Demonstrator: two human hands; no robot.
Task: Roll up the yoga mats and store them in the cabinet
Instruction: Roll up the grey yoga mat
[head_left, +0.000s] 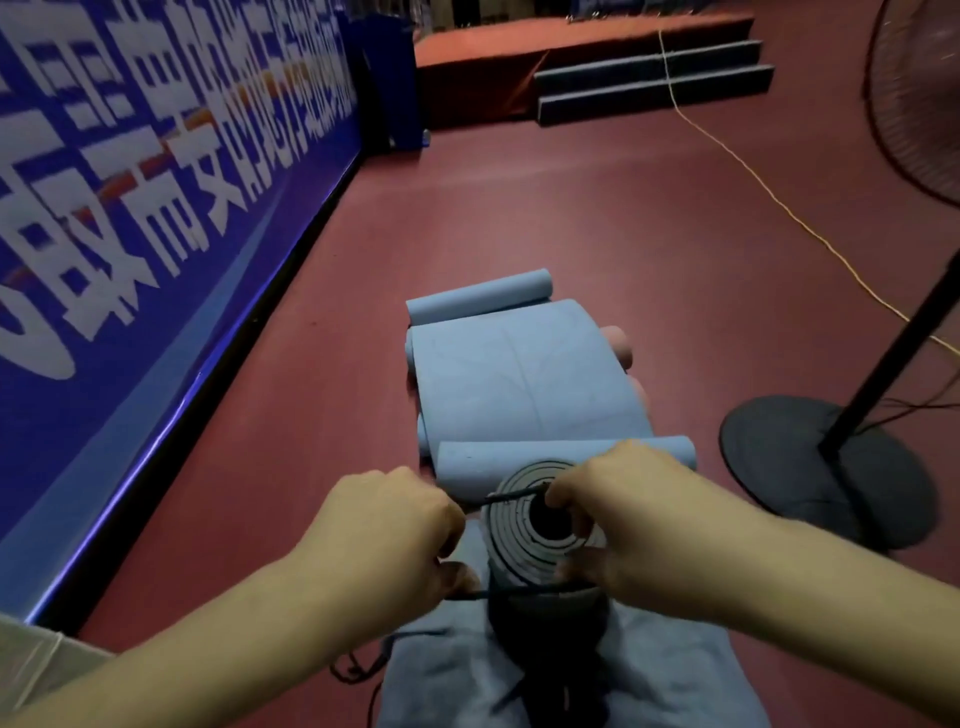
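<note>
A rolled blue yoga mat stands on end in front of me, its spiral end facing up. A black strap runs across the top of the roll and another stretch passes under it. My left hand pinches the strap at the roll's left side. My right hand grips the strap at the roll's right, fingers curled over the rim. Beyond lie several blue mats, partly rolled and piled on the red floor, with a pink roll beneath them.
A blue banner wall runs along the left. A black fan base and its pole stand at the right. A yellow cord crosses the floor toward a red stage with steps. A blue cloth lies under the roll.
</note>
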